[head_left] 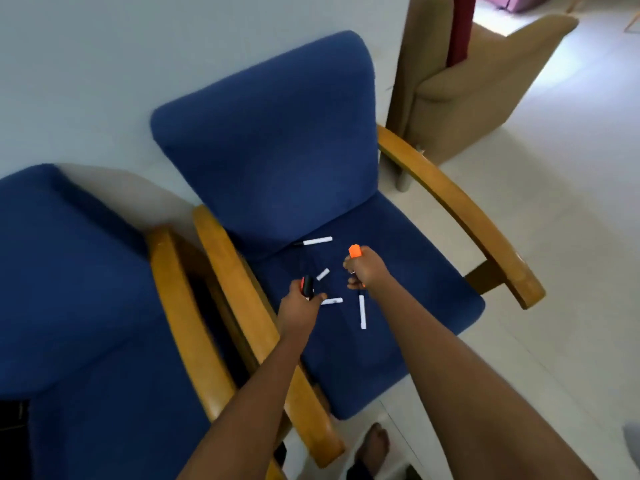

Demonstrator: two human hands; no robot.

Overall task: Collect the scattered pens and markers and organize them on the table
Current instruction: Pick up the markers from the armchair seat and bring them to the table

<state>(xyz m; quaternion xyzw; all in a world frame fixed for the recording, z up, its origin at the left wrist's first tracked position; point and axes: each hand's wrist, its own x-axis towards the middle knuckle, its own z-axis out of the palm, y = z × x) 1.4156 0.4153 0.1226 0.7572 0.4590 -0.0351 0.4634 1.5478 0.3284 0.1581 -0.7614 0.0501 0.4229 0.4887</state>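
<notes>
1. A blue armchair with wooden armrests is seen from above; its seat carries the pens and markers.
2. A second blue chair is placed just beside it on the left, their wooden arms almost touching.
3. Both chairs are set against a pale wall. A beige armchair is seen further back on the right, on a light tiled floor.
4. The right hand is closed around an orange marker, whose cap sticks up out of the fist.
5. The left hand is closed around a dark marker with a red part; the marker is held above the seat.
6. Four white pens are left on the seat: one near the backrest, a short one between the two hands, one just beside the left hand, and one below the right hand, lying lengthwise toward the front edge.
7. If the left fingertips touch the nearby pen cannot be told.
8. A bare foot is seen on the floor in front of the chair.
</notes>
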